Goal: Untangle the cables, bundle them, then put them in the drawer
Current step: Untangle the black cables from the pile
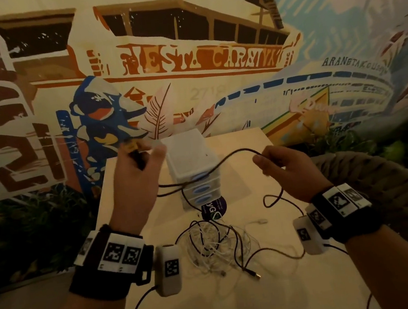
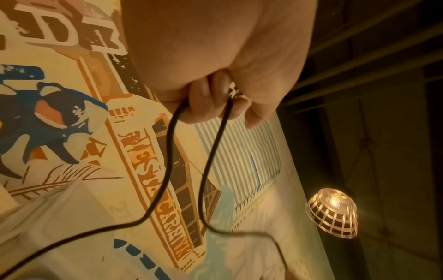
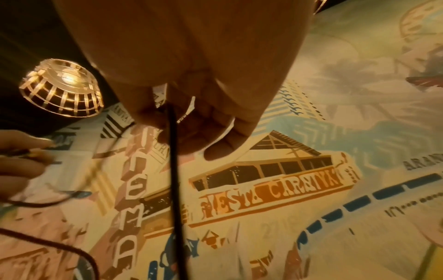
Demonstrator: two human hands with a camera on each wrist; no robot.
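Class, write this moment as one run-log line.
left hand: holds black cable | right hand: holds same cable | tangle: on table | drawers: shut | stage: untangling

Whole back wall (image 1: pixel 184 53) is one big painted mural w/ buildings, orange lettering on a cream sign band, a blue-and-orange figure on the left, big brown block letters far left, and a curved stadium-looking bldg w/ blue dashes on the right. Light-colored table (image 1: pixel 280 287) sits right against it. Woven rattan-ish chair edge (image 1: pixel 383 182) on the right. Lighting's dim & warm; a slatted dome pendant lamp (image 2: pixel 332 212) glows under a dark ceiling (image 2: pixel 383 94).
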